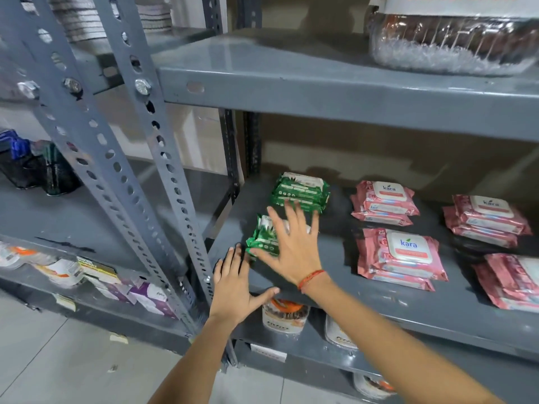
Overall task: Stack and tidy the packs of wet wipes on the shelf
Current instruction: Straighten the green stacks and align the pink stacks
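Note:
On the grey metal shelf (335, 258) lie green and pink packs of wet wipes. A green stack (302, 191) sits at the back left. In front of it is a second green pack (262, 237), partly covered by my right hand (291, 243), which is spread flat over it with fingers apart. My left hand (236, 284) is open at the shelf's front edge, just left of that pack. Pink stacks lie to the right: one at the back (383, 203), one in front (401, 258), another at the back right (487, 220) and one at the frame's edge (513, 281).
A perforated grey upright (172, 182) stands just left of my hands. The shelf above (320, 83) holds a wrapped bundle (452, 36). Jars (284, 314) sit on the shelf below. The neighbouring rack at the left holds black mesh holders (43, 170) and packets (87, 275).

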Demonstrator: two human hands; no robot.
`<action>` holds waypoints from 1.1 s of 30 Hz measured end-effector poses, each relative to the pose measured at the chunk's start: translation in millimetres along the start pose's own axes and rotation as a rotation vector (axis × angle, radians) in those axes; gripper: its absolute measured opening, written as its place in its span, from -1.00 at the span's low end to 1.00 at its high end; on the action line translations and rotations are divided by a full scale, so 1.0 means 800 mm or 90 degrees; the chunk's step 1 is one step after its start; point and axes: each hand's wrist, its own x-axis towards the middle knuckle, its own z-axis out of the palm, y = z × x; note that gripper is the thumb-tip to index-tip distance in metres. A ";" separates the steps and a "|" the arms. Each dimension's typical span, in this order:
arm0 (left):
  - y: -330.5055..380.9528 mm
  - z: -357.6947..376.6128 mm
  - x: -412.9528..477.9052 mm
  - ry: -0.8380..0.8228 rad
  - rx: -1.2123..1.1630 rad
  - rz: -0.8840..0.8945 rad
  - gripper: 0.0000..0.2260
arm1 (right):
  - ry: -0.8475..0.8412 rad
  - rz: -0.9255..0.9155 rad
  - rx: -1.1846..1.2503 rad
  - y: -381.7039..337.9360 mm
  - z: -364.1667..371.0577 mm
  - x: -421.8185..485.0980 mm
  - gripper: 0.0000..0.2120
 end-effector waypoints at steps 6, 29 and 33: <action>-0.001 0.002 -0.002 0.008 0.003 -0.001 0.00 | -0.097 0.030 -0.105 -0.002 0.012 -0.029 -0.17; 0.064 0.007 -0.051 0.078 -0.087 0.083 -0.10 | -0.047 0.097 -0.120 0.057 -0.030 -0.060 -0.30; 0.127 0.010 -0.049 0.034 -0.030 0.274 -0.16 | -0.060 0.178 -0.149 0.122 -0.057 -0.107 -0.25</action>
